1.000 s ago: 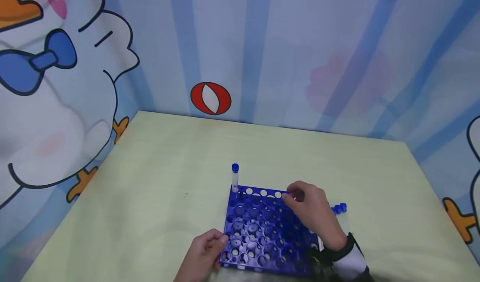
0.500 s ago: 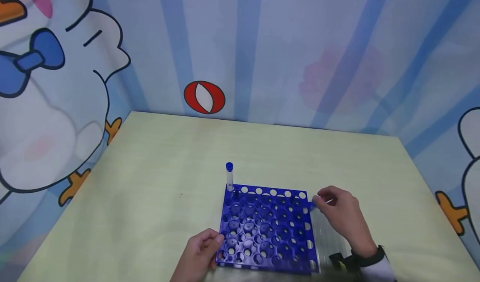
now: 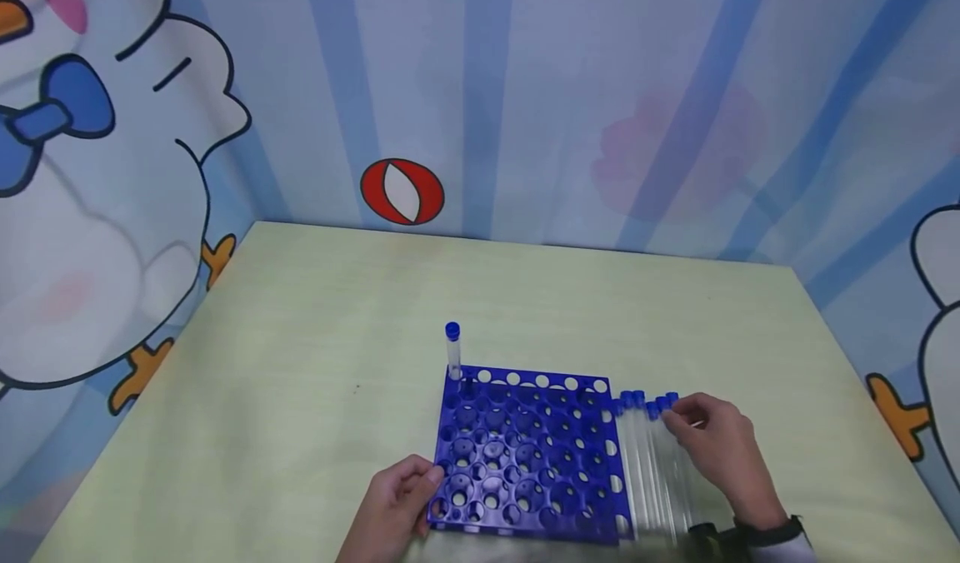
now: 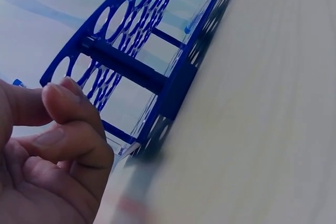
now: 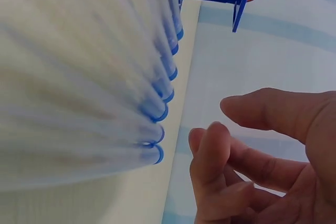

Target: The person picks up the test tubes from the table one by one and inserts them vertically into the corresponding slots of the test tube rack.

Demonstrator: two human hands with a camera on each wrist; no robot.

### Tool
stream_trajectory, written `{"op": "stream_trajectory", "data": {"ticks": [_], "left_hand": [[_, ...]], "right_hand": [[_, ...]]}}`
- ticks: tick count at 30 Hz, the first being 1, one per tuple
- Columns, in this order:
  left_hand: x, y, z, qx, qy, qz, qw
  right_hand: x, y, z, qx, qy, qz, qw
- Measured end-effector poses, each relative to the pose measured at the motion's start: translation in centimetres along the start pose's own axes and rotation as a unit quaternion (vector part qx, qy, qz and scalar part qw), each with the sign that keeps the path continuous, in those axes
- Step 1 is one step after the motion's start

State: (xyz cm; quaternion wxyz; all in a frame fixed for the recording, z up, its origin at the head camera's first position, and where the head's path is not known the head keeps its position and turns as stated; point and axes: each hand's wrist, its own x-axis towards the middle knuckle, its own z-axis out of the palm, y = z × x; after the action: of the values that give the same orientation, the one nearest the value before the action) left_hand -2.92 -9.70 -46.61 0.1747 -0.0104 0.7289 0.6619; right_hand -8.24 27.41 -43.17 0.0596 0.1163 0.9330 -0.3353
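Note:
A blue plastic test tube rack (image 3: pixel 517 509), full of round holes, stands on the table. My left hand (image 3: pixel 393 500) grips its near left corner between thumb and fingers; the left wrist view shows the fingertips (image 4: pixel 63 100) at the rack's upper edge. One test tube (image 3: pixel 453 355) with a blue cap stands upright in the far left corner hole. Several capped test tubes (image 3: pixel 648 471) lie side by side along the rack's right side. Over their blue caps is my right hand (image 3: pixel 723 446), thumb and fingers apart in the right wrist view, holding nothing.
The pale table (image 3: pixel 360 296) is backed by a printed blue wall (image 3: pixel 562 88) with cartoon ducks and a red and white ball. The wall curtain closes in on the left and right sides as well.
My right hand has moved from above the rack's far right part to the right, over the caps of the lying tubes. My left hand keeps its grip on the rack.

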Motion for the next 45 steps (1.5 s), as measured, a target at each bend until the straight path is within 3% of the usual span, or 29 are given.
{"op": "stream_trajectory", "data": {"ticks": [18,34,45], "left_hand": [[0.0,0.0,-0.1,-0.002,-0.002,-0.016,0.9999],[0.0,0.1,-0.1,-0.011,-0.003,-0.013,0.9998],[-0.2,0.0,-0.1,-0.007,-0.004,-0.004,1.0000]], "right_hand": [[0.0,2.5,0.0,-0.012,-0.025,0.057,0.998],[-0.2,3.1,0.2,-0.021,-0.034,0.089,0.995],[0.3,3.1,0.5,-0.025,-0.044,0.134,0.990]]}}
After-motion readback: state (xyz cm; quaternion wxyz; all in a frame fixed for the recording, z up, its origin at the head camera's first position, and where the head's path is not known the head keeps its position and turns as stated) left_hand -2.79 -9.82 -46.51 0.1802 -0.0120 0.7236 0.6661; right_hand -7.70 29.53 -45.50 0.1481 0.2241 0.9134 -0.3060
